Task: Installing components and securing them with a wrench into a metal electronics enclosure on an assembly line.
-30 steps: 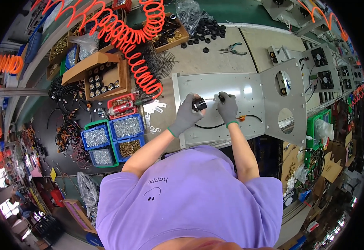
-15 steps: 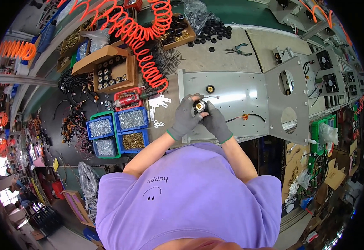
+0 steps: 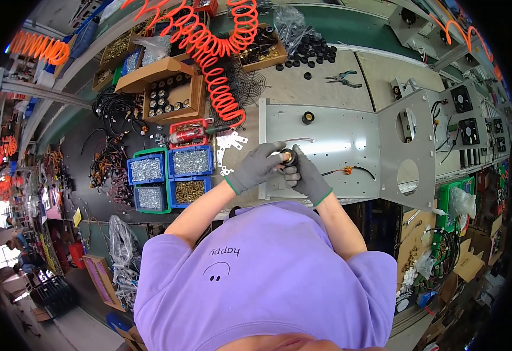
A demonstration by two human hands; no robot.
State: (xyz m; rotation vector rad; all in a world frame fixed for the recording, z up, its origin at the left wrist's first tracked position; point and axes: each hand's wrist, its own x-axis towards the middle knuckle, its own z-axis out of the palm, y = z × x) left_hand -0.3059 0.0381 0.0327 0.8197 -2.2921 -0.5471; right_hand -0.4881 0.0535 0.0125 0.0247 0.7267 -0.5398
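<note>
Both my hands wear grey gloves and meet over the left part of a grey sheet-metal panel [image 3: 341, 126]. Between them is a round black fitting with a brass-coloured centre [image 3: 290, 157]. My left hand [image 3: 257, 168] pinches it from the left, fingertips at its face. From the right, my right hand [image 3: 311, 180] grips its side, thumb up along the edge and fingers curled underneath. A similar black fitting [image 3: 308, 117] stands on the panel beyond my hands. A short wire [image 3: 298, 140] and a black cable with an orange coil [image 3: 347, 170] also lie on the panel.
Left of the panel are blue bins of screws [image 3: 189, 161], a red power tool [image 3: 187, 135] and flat white brackets [image 3: 230, 140]. A cardboard box of fittings [image 3: 174, 105] stands behind them. A coiled orange hose [image 3: 223, 96] hangs down. Pliers [image 3: 343, 79] and black caps [image 3: 311, 54] lie farther back.
The fitting has been tilted in my hands, so its face shows less. My left fingers have moved onto its face. The whole view has shifted slightly.
</note>
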